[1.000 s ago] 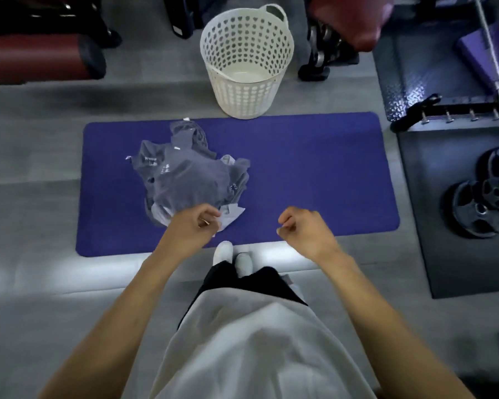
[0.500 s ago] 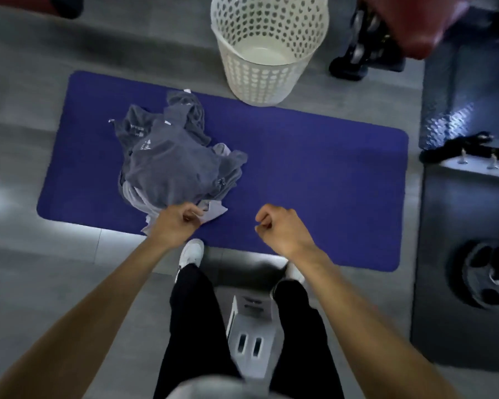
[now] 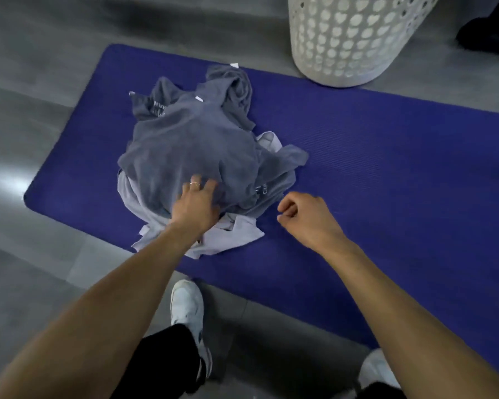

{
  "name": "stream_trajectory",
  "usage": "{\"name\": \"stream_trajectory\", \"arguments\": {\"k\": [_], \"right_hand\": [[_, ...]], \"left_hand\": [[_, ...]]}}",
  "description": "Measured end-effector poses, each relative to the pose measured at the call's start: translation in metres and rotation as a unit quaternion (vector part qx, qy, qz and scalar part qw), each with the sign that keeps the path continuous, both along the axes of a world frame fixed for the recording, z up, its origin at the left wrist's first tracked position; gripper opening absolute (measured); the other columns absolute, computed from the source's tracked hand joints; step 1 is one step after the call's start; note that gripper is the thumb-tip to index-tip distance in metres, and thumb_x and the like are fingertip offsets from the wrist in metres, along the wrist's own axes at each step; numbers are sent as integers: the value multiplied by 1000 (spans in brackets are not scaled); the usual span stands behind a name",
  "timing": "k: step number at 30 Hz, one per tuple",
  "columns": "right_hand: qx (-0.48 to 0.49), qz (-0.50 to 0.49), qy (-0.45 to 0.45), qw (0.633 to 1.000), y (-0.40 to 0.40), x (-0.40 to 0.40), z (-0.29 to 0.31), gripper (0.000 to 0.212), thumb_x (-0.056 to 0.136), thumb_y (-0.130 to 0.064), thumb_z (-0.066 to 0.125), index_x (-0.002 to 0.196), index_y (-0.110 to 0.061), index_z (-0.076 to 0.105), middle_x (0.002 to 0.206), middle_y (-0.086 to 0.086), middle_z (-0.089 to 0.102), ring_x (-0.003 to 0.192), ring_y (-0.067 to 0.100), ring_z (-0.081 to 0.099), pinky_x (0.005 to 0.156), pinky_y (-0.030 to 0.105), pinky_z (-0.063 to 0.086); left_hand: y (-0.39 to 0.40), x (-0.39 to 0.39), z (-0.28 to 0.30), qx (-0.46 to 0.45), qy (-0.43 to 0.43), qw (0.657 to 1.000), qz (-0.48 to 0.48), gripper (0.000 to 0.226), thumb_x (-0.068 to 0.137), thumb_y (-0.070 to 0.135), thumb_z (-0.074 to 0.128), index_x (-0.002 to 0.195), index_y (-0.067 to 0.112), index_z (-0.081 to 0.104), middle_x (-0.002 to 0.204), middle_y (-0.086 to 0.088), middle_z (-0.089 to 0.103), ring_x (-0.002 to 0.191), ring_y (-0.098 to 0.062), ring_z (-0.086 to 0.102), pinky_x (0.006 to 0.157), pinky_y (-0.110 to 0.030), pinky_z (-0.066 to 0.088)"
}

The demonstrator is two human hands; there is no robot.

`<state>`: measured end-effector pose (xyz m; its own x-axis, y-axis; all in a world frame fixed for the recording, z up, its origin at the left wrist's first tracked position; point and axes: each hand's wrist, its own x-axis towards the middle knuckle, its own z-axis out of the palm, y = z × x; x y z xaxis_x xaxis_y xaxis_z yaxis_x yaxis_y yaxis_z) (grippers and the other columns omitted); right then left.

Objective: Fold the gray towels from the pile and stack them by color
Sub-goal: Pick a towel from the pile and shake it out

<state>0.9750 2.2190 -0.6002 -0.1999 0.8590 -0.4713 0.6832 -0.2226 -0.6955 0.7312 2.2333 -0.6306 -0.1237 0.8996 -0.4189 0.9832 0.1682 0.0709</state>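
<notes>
A crumpled pile of towels (image 3: 193,145) lies on the left half of a blue mat (image 3: 386,168). Dark gray towels are on top, and light gray ones (image 3: 236,234) stick out underneath at the near edge. My left hand (image 3: 196,204) rests on the near side of the pile, fingers reaching onto the dark gray cloth; whether they grip it is unclear. My right hand (image 3: 303,217) hovers just right of the pile over the mat, fingers curled and holding nothing.
A white perforated laundry basket (image 3: 352,38) stands at the mat's far edge, right of the pile. Gray floor surrounds the mat. My white shoes (image 3: 188,303) stand at the mat's near edge. A dark object (image 3: 490,33) sits at the far right.
The view has come lower and nearer to the pile. My left hand moved from the pile's near edge up onto the dark gray towel. My right hand stays curled beside the pile.
</notes>
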Motion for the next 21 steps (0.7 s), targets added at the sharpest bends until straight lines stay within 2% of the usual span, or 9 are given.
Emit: {"name": "stream_trajectory", "arguments": {"k": [2,4,6,8,10,15,18,21], "right_hand": [[22,-1,9,1000,8,-7,-26,5,91,-20,66,95,-23,65,86,-13,65,81,4,63,73,28,57],[41,15,9,999,17,-14,-39,5,91,-20,66,94,-24,64,85,-13,64,79,3,62,71,26,55],[62,24,5,998,23,-16,-42,5,91,-21,65,93,-25,64,84,-12,64,78,4,62,71,26,55],[87,22,-3,996,25,-14,-41,5,91,-20,65,92,-24,64,81,-12,64,76,5,63,69,28,56],[107,20,-10,994,21,-9,-37,5,90,-18,65,91,-23,65,77,-13,64,72,5,62,68,28,56],[89,31,-24,995,1,2,-33,5,90,-19,67,90,-23,64,81,-12,65,74,3,63,72,29,58],[88,7,-13,996,-9,11,-25,6,90,-18,67,86,-22,65,76,-12,65,71,4,62,69,28,56],[92,-19,4,996,-23,25,-6,3,90,-18,67,88,-19,65,71,-12,61,63,2,57,65,23,49]], "left_hand": [[15,1,-25,57,51,997,25,87,87,36,69,154,22,15,160,-18,3,142,-39,22,107,-50,35],[28,0,-44,85,43,992,82,97,86,40,70,156,20,5,161,-22,-2,144,-41,19,109,-50,33],[40,-3,-54,114,26,988,105,79,90,37,64,152,19,18,157,-24,13,138,-42,27,107,-51,34],[50,-7,-55,162,8,980,112,50,94,25,55,140,15,38,145,-23,31,127,-42,38,97,-51,40],[52,-11,-49,177,-25,976,121,35,93,16,51,128,12,50,132,-21,42,117,-42,46,87,-48,44],[43,-14,-31,180,-100,976,75,26,88,10,53,110,11,64,109,-23,64,102,-45,59,84,-45,48],[40,-3,-4,203,-126,971,19,28,92,10,51,114,11,67,108,-26,67,103,-46,59,86,-44,47],[33,21,41,222,-177,957,-58,27,94,8,49,113,11,67,105,-20,70,99,-41,61,86,-43,49]]}}
